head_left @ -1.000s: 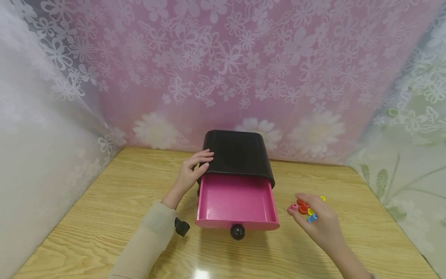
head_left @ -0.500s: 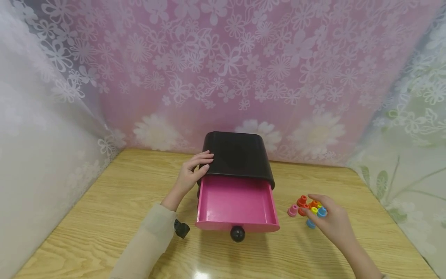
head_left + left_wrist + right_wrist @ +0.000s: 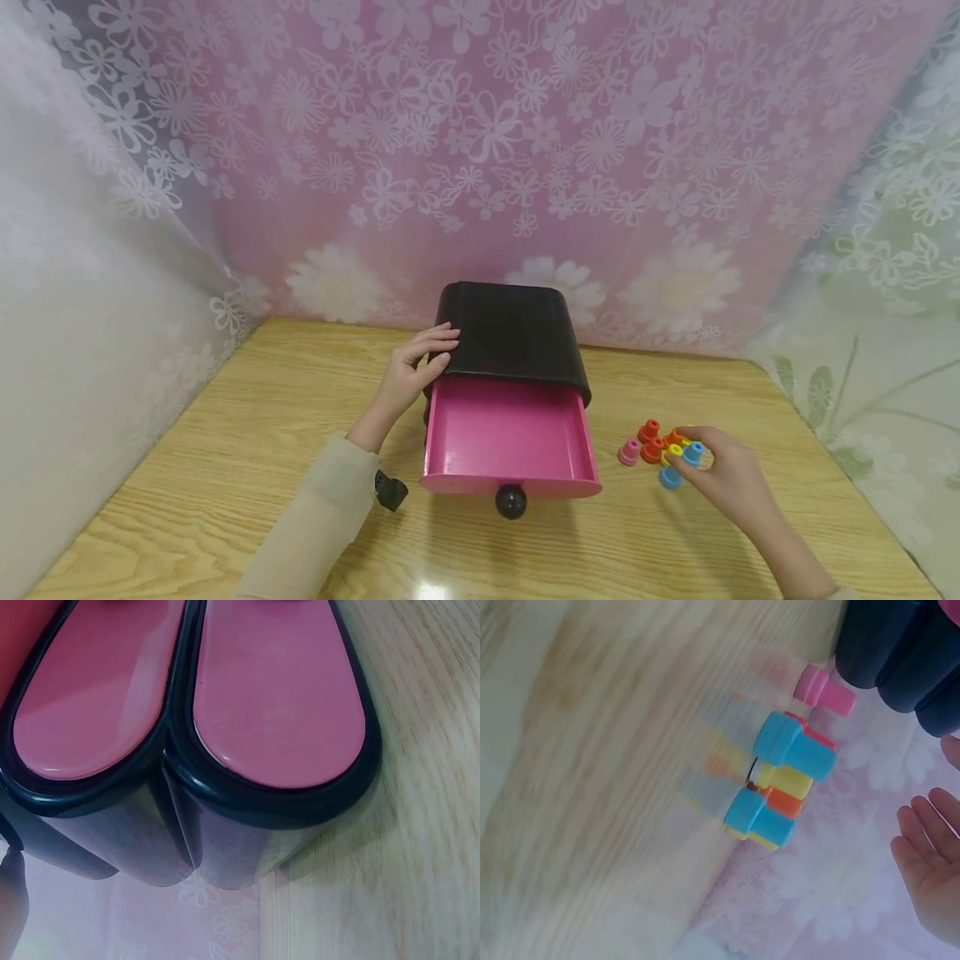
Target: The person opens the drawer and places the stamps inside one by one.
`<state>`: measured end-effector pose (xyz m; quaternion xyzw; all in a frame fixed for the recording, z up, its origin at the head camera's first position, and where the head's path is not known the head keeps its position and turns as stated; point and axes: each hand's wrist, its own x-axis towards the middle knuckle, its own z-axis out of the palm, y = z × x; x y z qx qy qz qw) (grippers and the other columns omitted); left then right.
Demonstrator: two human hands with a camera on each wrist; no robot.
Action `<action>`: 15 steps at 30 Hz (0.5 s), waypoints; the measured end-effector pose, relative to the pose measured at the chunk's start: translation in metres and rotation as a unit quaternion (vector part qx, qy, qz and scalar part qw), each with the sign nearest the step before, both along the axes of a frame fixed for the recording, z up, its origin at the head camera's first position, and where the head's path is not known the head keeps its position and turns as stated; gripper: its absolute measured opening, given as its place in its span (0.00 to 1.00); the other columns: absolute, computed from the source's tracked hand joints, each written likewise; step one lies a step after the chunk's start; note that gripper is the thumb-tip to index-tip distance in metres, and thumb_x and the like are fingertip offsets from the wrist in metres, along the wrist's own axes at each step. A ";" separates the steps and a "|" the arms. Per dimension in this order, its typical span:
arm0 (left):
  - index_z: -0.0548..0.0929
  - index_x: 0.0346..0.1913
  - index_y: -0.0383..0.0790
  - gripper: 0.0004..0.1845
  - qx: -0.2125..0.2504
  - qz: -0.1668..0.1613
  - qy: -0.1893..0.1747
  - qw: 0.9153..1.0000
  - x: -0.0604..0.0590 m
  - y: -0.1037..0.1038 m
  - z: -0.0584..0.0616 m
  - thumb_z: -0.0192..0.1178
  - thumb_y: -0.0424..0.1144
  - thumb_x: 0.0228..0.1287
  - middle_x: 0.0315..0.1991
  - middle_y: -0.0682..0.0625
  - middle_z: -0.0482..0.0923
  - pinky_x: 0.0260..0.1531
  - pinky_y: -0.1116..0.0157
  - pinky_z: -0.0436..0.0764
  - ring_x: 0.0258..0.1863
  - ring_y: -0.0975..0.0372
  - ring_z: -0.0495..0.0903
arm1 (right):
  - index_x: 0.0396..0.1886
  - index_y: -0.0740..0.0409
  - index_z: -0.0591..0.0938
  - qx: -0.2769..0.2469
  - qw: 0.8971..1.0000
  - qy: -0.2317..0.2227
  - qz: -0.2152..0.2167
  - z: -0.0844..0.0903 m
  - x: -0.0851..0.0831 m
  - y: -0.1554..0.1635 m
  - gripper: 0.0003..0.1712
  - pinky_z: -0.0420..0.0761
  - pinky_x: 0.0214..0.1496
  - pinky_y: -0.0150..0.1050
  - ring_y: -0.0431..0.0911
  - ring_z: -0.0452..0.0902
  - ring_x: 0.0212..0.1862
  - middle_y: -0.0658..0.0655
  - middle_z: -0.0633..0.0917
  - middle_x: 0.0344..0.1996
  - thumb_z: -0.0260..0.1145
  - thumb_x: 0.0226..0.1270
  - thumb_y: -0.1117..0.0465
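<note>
A black box (image 3: pixel 517 333) stands at the back of the wooden table, its pink drawer (image 3: pixel 502 425) pulled out and bare inside, with a black knob (image 3: pixel 511 501) in front. My left hand (image 3: pixel 412 371) rests on the box's front left corner, fingers laid on top and thumb at the rim. Several small coloured pegs (image 3: pixel 658 448) stand in a cluster right of the drawer, a pink peg (image 3: pixel 628 452) nearest it. My right hand (image 3: pixel 723 479) sits just right of the cluster, fingertips by a blue peg (image 3: pixel 692 453). In the right wrist view its fingers (image 3: pixel 930 862) are straight, apart from the pegs (image 3: pixel 784 784).
Flowered pink and white curtains close in the table (image 3: pixel 247 433) at the back and both sides. The left wrist view shows the box's glossy side (image 3: pixel 225 840) close up, next to bare wood (image 3: pixel 420 825). A small black wrist camera (image 3: pixel 391 490) sits on my left sleeve.
My right hand has slid from over the pegs to their right side, uncovering the cluster. The left hand, box and drawer have stayed put.
</note>
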<state>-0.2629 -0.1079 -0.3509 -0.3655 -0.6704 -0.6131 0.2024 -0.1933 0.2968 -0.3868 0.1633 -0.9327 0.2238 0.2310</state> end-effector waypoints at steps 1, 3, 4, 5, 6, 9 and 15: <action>0.75 0.43 0.17 0.12 0.000 0.001 0.001 1.000 0.000 0.000 0.000 0.49 0.17 0.54 0.50 0.27 0.69 0.58 0.52 0.58 0.58 0.42 0.59 | 0.39 0.69 0.79 0.001 1.000 -0.006 -0.001 0.000 0.000 0.001 0.21 0.73 0.37 0.57 0.63 0.75 0.40 0.66 0.80 0.35 0.72 0.42 0.66; 0.74 0.42 0.16 0.12 0.001 0.003 0.002 1.000 0.000 0.001 0.001 0.49 0.17 0.54 0.49 0.27 0.68 0.58 0.52 0.58 0.58 0.42 0.59 | 0.40 0.69 0.79 0.004 1.000 -0.016 -0.001 -0.001 -0.001 0.003 0.21 0.73 0.37 0.57 0.63 0.75 0.40 0.67 0.80 0.36 0.71 0.44 0.65; 0.74 0.42 0.16 0.12 0.002 0.004 0.002 1.000 0.000 0.001 0.001 0.49 0.17 0.53 0.49 0.27 0.69 0.58 0.52 0.58 0.58 0.42 0.59 | 0.40 0.69 0.79 0.006 1.000 -0.022 0.000 -0.001 -0.001 0.004 0.21 0.73 0.38 0.57 0.63 0.75 0.40 0.67 0.80 0.36 0.71 0.44 0.65; 0.74 0.42 0.16 0.12 0.002 0.005 0.002 1.000 0.000 0.000 0.001 0.49 0.17 0.53 0.49 0.27 0.69 0.58 0.52 0.58 0.58 0.42 0.60 | 0.40 0.69 0.79 0.007 1.000 -0.028 0.000 -0.001 -0.002 0.005 0.21 0.73 0.38 0.57 0.64 0.74 0.40 0.67 0.80 0.36 0.71 0.45 0.64; 0.74 0.42 0.16 0.12 0.003 0.005 0.002 1.000 0.000 0.000 0.001 0.48 0.16 0.53 0.49 0.27 0.69 0.58 0.52 0.58 0.58 0.42 0.60 | 0.40 0.70 0.78 0.009 0.999 -0.040 0.000 -0.001 -0.002 0.006 0.21 0.73 0.39 0.57 0.64 0.74 0.41 0.68 0.80 0.37 0.70 0.45 0.64; 0.75 0.43 0.17 0.12 0.001 0.006 0.000 1.000 0.000 0.000 0.001 0.48 0.17 0.54 0.50 0.28 0.69 0.58 0.53 0.58 0.58 0.43 0.60 | 0.41 0.71 0.78 0.016 0.997 -0.080 -0.004 -0.002 -0.003 0.009 0.22 0.73 0.40 0.57 0.64 0.74 0.42 0.68 0.80 0.37 0.69 0.48 0.63; 0.75 0.43 0.17 0.12 -0.002 0.007 -0.002 1.000 0.001 0.001 0.001 0.49 0.17 0.54 0.50 0.28 0.69 0.58 0.53 0.58 0.59 0.44 0.60 | 0.41 0.73 0.78 0.032 0.990 -0.140 -0.005 -0.006 -0.005 0.016 0.23 0.74 0.40 0.54 0.62 0.75 0.41 0.68 0.80 0.37 0.69 0.49 0.61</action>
